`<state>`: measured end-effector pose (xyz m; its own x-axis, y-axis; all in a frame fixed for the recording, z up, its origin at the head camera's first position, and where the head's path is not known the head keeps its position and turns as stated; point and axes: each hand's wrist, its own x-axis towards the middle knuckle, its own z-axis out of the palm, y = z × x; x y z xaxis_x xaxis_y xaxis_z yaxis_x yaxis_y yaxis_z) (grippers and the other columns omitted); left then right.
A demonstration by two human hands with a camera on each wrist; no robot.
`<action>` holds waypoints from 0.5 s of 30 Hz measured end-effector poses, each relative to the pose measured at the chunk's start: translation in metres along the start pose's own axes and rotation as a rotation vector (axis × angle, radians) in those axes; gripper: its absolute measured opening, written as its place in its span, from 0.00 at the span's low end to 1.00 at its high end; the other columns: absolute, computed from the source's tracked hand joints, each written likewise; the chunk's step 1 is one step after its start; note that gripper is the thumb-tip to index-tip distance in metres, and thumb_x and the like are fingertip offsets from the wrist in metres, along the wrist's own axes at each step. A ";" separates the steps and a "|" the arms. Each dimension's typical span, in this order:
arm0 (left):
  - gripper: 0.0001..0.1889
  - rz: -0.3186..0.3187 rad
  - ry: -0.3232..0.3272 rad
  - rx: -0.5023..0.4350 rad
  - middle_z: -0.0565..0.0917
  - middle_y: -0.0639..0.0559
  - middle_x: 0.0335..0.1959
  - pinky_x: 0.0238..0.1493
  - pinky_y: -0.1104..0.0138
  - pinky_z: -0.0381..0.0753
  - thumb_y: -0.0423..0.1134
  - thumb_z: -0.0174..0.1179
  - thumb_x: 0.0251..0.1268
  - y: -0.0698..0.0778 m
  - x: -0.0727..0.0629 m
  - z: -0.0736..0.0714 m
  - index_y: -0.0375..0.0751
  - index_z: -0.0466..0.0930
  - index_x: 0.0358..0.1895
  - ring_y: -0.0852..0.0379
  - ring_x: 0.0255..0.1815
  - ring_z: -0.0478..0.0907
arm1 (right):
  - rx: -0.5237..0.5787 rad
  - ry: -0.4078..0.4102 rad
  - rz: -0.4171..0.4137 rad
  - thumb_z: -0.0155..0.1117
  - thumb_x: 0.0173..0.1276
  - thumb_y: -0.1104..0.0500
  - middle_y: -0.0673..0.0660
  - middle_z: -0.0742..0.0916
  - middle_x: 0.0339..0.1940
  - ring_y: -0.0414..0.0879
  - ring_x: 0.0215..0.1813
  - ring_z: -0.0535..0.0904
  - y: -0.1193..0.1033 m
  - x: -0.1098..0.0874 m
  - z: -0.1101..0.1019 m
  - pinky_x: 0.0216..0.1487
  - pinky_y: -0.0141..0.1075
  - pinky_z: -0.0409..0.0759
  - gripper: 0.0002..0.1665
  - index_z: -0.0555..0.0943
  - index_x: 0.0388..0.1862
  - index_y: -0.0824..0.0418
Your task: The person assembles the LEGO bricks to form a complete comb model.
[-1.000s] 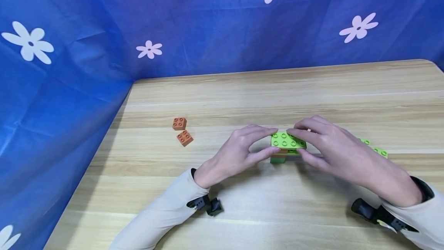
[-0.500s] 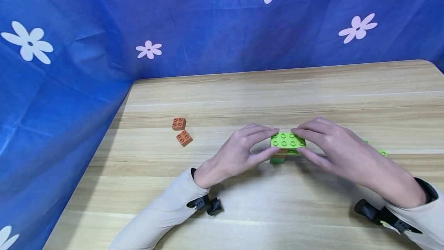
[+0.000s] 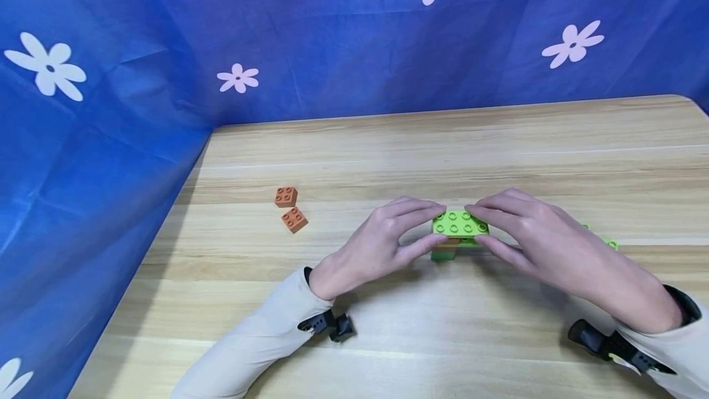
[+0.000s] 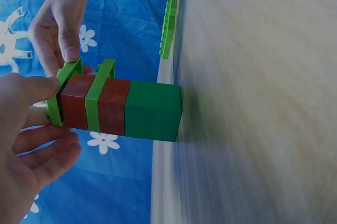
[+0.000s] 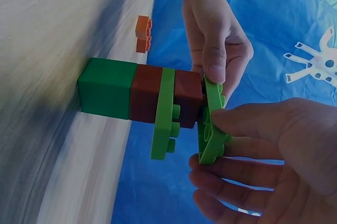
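A light green 2x4 building plate (image 3: 460, 225) tops a small tower, its studs facing up. My left hand (image 3: 379, 239) pinches its left end between thumb and fingers, and my right hand (image 3: 534, 236) pinches the right end. Under it, as the right wrist view shows, come a brown brick (image 5: 188, 98), a second light green plate (image 5: 164, 113), another brown brick (image 5: 146, 92) and a dark green block (image 5: 107, 88) standing on the table. The top plate sits slightly tilted over the upper brown brick, with a narrow dark gap between them. The lower plate juts out towards the right hand's side.
Two loose orange-brown bricks (image 3: 285, 197) lie on the wooden table (image 3: 354, 165) to the left. More light green pieces (image 3: 611, 243) show partly behind the right wrist. A blue flowered cloth (image 3: 332, 36) hangs along the table's back and left edges.
My right fingertips have shifted slightly right along the top plate, uncovering more of its studs, and the right wrist has moved a little right. The left hand and tower stay put.
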<state>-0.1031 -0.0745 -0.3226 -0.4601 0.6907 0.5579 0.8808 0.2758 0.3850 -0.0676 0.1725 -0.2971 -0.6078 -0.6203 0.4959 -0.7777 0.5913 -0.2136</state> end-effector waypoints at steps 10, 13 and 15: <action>0.18 0.016 0.003 -0.026 0.84 0.39 0.48 0.59 0.73 0.74 0.36 0.67 0.60 -0.001 0.002 0.000 0.28 0.81 0.51 0.52 0.52 0.81 | 0.005 0.005 0.000 0.37 0.77 0.38 0.60 0.86 0.45 0.53 0.45 0.83 0.001 0.000 -0.001 0.40 0.47 0.85 0.38 0.82 0.51 0.68; 0.18 0.012 0.002 -0.056 0.85 0.40 0.48 0.59 0.73 0.74 0.36 0.67 0.60 -0.001 0.003 0.000 0.28 0.81 0.51 0.52 0.52 0.81 | -0.002 0.014 -0.009 0.37 0.77 0.38 0.60 0.86 0.44 0.53 0.45 0.83 0.001 0.000 -0.001 0.40 0.47 0.85 0.38 0.83 0.51 0.68; 0.18 0.008 0.005 -0.072 0.85 0.40 0.47 0.58 0.73 0.75 0.35 0.68 0.59 -0.002 0.003 0.000 0.29 0.81 0.51 0.53 0.51 0.81 | -0.009 0.020 -0.015 0.36 0.77 0.39 0.60 0.86 0.44 0.53 0.45 0.83 0.001 0.000 0.000 0.39 0.48 0.85 0.38 0.83 0.50 0.68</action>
<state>-0.1061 -0.0733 -0.3218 -0.4541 0.6891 0.5647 0.8740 0.2215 0.4325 -0.0680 0.1734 -0.2971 -0.5925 -0.6191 0.5155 -0.7854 0.5863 -0.1986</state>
